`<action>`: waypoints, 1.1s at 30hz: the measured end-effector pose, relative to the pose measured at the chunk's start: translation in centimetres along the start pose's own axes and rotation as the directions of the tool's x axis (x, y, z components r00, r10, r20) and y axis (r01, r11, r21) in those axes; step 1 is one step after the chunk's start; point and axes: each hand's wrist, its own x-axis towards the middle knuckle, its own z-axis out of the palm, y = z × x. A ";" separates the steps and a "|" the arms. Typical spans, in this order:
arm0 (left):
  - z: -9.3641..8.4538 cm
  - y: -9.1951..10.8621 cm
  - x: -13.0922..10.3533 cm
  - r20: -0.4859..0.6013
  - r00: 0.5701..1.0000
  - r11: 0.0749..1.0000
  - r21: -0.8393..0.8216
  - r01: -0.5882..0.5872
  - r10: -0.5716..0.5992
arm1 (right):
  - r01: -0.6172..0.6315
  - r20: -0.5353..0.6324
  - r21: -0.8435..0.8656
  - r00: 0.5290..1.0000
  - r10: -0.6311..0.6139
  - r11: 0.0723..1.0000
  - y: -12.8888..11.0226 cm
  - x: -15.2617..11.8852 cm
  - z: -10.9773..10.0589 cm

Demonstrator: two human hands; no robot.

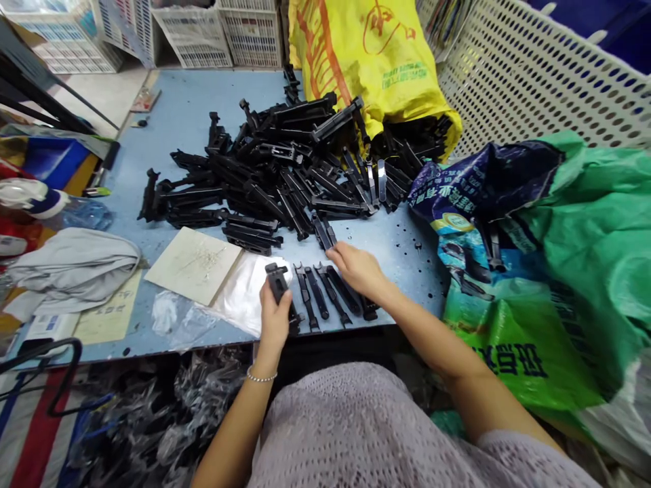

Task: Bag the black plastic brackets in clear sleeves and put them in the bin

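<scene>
Near the front edge of the blue table, my left hand (275, 310) is closed around a black plastic part (277, 280), which points up and away. My right hand (357, 270) pinches the near end of another black part (323, 232) at the front of the pile. Between and below my hands, several black pieces (331, 293) lie side by side in a row. A large heap of similar black parts (254, 169) covers the middle of the table.
Behind the heap lies a yellow sack (376, 61) with black parts in its mouth. Green and blue bags (508, 325) are at the right. A beige tile (193, 266), clear plastic bags (247, 288) and a grey cloth (76, 268) are at the left. White crates (251, 34) stand behind.
</scene>
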 end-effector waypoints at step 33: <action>1.7 8.6 1.7 0.315 0.939 0.682 -0.658 0.319 -0.136 | 0.443 -0.020 -0.042 0.896 -0.444 0.895 -2.1 -0.4 -1.6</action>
